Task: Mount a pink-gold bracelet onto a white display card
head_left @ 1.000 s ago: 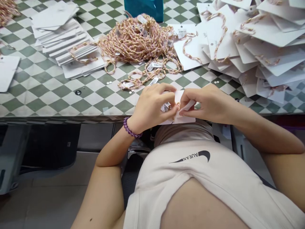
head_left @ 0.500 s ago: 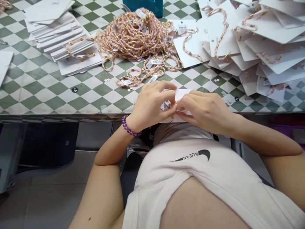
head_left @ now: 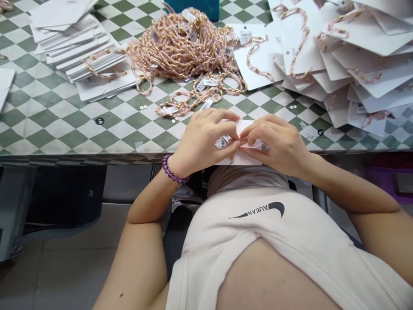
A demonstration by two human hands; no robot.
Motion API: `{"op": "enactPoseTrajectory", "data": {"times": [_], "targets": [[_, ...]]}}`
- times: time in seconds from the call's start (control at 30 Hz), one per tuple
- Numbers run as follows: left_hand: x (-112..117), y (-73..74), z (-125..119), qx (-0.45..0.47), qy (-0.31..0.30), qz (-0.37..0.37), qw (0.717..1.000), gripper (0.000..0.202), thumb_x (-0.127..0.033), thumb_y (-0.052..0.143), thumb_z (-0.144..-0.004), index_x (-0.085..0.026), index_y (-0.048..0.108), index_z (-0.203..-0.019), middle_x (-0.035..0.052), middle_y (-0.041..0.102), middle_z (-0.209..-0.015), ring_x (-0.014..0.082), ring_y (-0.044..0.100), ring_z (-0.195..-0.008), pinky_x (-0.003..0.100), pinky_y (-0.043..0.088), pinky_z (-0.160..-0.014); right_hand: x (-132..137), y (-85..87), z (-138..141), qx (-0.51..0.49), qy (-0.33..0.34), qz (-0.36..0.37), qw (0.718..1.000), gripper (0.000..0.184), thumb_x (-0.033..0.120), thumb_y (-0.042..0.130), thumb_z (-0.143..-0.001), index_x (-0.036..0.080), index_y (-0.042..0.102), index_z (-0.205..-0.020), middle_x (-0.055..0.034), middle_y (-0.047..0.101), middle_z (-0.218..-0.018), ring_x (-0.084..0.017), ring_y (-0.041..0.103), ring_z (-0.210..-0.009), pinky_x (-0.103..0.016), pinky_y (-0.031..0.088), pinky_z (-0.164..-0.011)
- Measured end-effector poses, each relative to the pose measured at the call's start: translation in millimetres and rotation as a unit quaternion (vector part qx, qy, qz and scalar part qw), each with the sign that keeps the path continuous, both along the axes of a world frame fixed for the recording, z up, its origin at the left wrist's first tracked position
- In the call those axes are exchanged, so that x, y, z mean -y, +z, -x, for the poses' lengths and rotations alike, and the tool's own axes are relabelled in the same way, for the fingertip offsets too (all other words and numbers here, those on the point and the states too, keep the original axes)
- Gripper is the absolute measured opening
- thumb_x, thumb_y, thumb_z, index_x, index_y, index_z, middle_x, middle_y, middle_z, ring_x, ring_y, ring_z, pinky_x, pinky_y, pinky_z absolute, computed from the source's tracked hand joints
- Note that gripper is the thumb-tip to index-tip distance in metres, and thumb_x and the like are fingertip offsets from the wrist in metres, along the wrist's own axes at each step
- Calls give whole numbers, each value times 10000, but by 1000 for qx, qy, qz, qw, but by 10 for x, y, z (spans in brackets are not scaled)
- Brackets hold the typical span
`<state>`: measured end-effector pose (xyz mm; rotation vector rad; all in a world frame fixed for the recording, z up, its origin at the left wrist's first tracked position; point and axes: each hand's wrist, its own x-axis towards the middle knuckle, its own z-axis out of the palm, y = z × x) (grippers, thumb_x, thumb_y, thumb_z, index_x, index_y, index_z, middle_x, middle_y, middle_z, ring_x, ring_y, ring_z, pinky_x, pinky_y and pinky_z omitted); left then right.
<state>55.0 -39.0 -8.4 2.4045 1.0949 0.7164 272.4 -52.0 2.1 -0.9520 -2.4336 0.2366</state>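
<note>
Both hands meet over a white card [head_left: 253, 160] at the table's near edge. Thumb and forefinger of my left hand [head_left: 209, 135] are pinched on a pink and gold bead bracelet [head_left: 244, 141]. My right hand [head_left: 274, 144] pinches the same bracelet from the other side, its fingertips close to the left ones. A small barcode tag [head_left: 222, 142] shows in the gap of my left hand's fingers. The fingers hide most of the bracelet. Just beyond my hands lie a few loose tagged bracelets [head_left: 180, 105].
A big heap of bead bracelets [head_left: 180, 47] lies at the back middle. To its left is a stack of white cards [head_left: 77, 43]; to its right, many overlapping cards with bracelets [head_left: 338, 64]. A blue box [head_left: 196, 8] stands behind. Checked cloth [head_left: 64, 125] covers the table.
My right hand has shifted slightly, its fingers opening a little, so more of the bracelet shows between the fingertips. My left hand keeps its pinch in nearly the same place.
</note>
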Motion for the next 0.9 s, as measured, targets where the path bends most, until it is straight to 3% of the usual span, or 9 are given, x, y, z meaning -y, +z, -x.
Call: {"op": "enactPoseTrajectory", "data": {"times": [0.2, 0.43, 0.7, 0.9], "targets": [[-7, 8, 12, -7, -6, 2, 1000, 128, -342, 607, -929, -244, 671, -877, 22, 665, -1274, 257, 593, -1163, 438, 437, -977, 13, -27, -4, -25, 15, -15, 999, 156, 270, 619, -949, 214, 540, -827, -34, 725, -959, -194, 652, -994, -349, 532, -869], [-23, 9, 34, -12, -21, 5, 1000, 137, -353, 589, -942, -253, 681, -922, 19, 640, -1316, 267, 574, -1200, 460, 402, -1024, 20, 28, 74, 25, -38, -47, 998, 80, 215, 613, -892, 189, 555, -845, -35, 670, -822, -213, 604, -821, -343, 488, -714], [-18, 41, 58, -29, -36, -2, 999, 161, -360, 570, -965, -249, 678, -921, 23, 638, -1324, 249, 574, -1204, 440, 406, -1019, 51, -39, 27, -69, -63, 35, 995, 125, 308, 656, -920, 213, 587, -964, -32, 686, -939, -172, 639, -859, -317, 528, -770], [-36, 24, 78, -22, -52, -12, 998, 186, -377, 572, -970, -238, 690, -934, 42, 640, -1326, 259, 590, -1189, 445, 418, -1025, 87, -46, 56, -123, -71, 91, 986, 156, 240, 693, -887, 199, 561, -962, -7, 676, -889, -113, 619, -717, -252, 542, -700]]}}
